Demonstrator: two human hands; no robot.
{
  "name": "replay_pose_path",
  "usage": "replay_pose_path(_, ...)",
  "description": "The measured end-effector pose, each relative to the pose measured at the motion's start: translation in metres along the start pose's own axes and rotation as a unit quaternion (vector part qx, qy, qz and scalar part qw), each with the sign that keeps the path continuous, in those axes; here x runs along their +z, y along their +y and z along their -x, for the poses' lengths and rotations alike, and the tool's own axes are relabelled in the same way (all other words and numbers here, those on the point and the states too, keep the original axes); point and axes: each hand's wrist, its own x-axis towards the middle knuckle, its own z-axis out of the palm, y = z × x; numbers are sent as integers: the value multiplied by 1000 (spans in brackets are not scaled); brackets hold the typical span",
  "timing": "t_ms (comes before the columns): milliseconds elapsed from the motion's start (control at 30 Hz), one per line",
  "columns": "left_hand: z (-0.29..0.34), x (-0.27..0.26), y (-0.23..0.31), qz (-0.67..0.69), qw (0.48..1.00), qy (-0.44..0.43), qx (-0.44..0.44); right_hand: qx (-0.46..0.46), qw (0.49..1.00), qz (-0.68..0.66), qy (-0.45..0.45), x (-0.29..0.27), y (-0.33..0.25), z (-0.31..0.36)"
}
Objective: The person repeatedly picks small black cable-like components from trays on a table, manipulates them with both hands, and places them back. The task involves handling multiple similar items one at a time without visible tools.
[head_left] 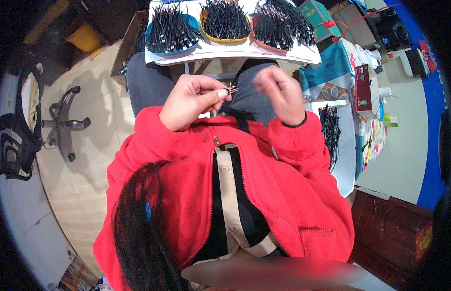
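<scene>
My left hand [190, 101] pinches a short black cable [232, 89] between thumb and fingertips, above my lap. Thin wire ends, partly red with pale tips, stick out of the grip toward the right. To the right of it, apart from the cable, my right hand [282, 94] is raised with its fingers curled and smeared by motion. Whether anything is between those fingers cannot be made out. Beyond both hands, bundles of black cables fill a blue tray [192, 47], a yellow tray [225, 39] and a pink tray [270, 46].
The trays stand on a small white table [218, 50] over my knees. A white bin [350, 160] at my right holds more black cables [329, 128]. Beside it are a dark red box [363, 87] and a patterned cloth [327, 87]. An office chair base [65, 123] stands at left.
</scene>
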Motion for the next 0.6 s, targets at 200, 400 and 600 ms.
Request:
replay_pose_path(200, 1, 5, 3, 13, 998, -55, -21, -250, 950, 188, -1, 7, -17, 6)
replay_pose_path(400, 1, 9, 4, 30, 996, -76, -27, -295, 937, 188, 15, 9, -15, 5)
replay_pose_path(600, -2, 27, -11, -427, 818, 92, 374, -37, 999, 9, 21, 25, 8, 24)
